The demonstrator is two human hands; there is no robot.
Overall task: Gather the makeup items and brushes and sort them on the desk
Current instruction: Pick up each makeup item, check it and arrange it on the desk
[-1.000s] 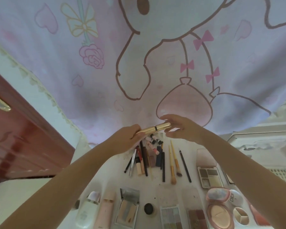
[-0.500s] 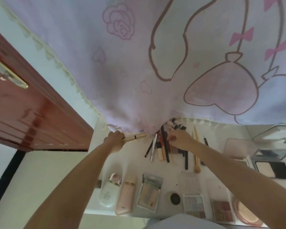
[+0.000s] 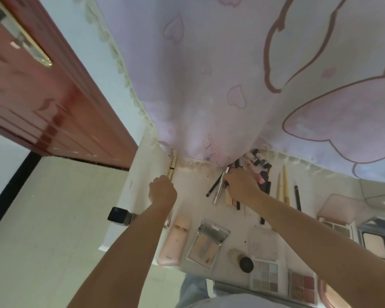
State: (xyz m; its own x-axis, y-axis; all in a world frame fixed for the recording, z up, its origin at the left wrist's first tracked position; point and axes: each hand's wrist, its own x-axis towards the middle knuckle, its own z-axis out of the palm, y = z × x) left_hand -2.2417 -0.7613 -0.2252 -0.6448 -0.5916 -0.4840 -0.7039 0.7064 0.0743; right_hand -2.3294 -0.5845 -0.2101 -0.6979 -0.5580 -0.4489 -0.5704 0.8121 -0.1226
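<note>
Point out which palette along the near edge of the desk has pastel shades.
The eyeshadow palette beside the small round black pot: pale blues, greens and lilacs. The palette right of it holds reddish-pink shades.

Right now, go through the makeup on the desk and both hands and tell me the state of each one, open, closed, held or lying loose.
Left hand: closed around the gold tube.
Gold tube: held, pointing toward the curtain.
Right hand: reaching into the pencil pile, grip unclear.
Silver pencil: lying at the right fingertips.
Mirror compact: open.
Pink bottle: capped, lying flat.
Pastel palette: pans showing.
Two gold brushes: lying loose, side by side.
</note>
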